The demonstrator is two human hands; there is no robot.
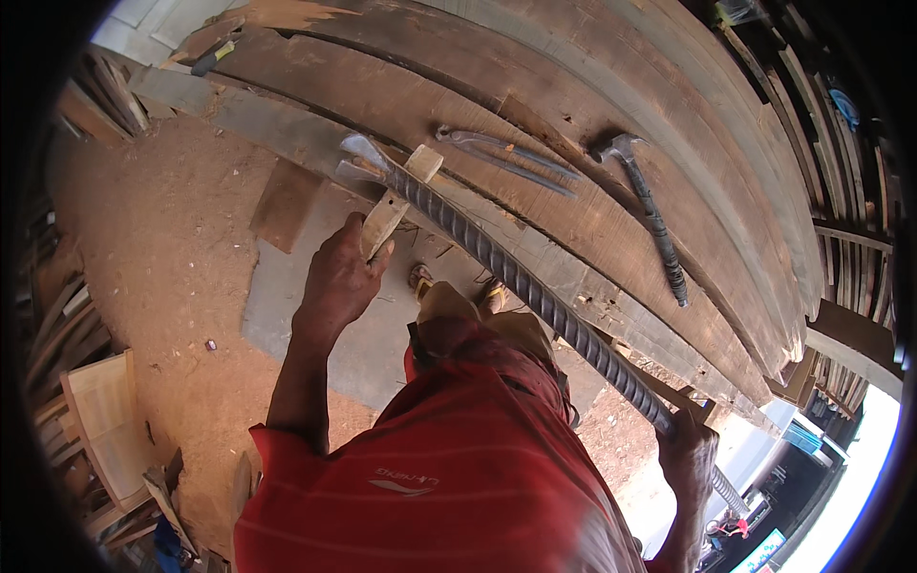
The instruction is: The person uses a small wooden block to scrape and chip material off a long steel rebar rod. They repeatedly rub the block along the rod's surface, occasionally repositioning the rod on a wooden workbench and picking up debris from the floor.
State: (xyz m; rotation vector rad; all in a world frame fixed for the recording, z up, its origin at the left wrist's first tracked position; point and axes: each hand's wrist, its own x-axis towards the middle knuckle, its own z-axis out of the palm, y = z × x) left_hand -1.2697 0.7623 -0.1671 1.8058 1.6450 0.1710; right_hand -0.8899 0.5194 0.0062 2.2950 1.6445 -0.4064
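Note:
A long ribbed steel pry bar (521, 282) with a flattened, forked end slants across the front of the wooden bench. My right hand (688, 449) is wrapped round it near its far right end. At the forked end, my left hand (342, 272) pinches a short wood block (384, 222) that sticks out beyond the bench edge. The bar crosses over this block. Just past the fork lie open-handled pincers (506, 158), and farther right a claw hammer (651, 205) with a dark wrapped handle. Neither hand touches these two tools.
The bench top is thick, weathered planks (611, 115) with gaps between them. A tool with a yellow-green handle (212, 57) lies at its far left. Stacked timber (841, 124) stands at right, and wood pieces (100, 420) lean at left. Nails protrude below the bench edge.

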